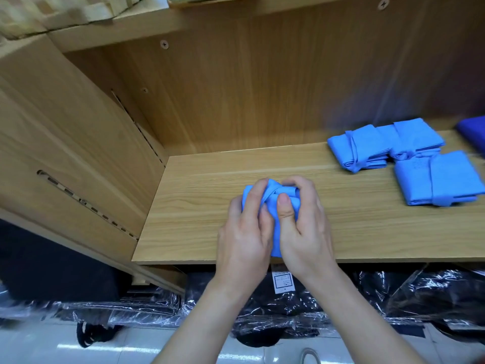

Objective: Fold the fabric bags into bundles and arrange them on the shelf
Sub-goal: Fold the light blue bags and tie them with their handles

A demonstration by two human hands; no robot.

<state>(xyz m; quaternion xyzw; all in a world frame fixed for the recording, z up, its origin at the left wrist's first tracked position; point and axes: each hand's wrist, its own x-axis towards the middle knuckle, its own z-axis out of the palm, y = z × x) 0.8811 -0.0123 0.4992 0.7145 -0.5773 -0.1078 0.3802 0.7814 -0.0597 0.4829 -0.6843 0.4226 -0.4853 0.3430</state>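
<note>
A light wood-grain side panel [78, 143] with slotted metal strips closes the left end of a light wood-grain shelf board [189, 206]. Near the front edge of the board, about midway along what shows, the left hand [244, 237] grips the left side of a crumpled light blue fabric bag bundle [273, 199], its fingers curled over the top. The bundle rests on the board between both hands, with a strap of the same cloth crossing its top. The right hand [304, 232] clasps the right side, thumb pressed on the near face and fingers hooked over the strap. Below the front edge lie black goods in clear plastic wrap [288, 311], with a white printed label [283, 282] under the hands. Toward the back right of the board lie three folded light blue bundles [367, 145], strap-wrapped and touching one another, well apart from the hands. At the far right edge shows a piece of dark blue fabric [472, 135].
</note>
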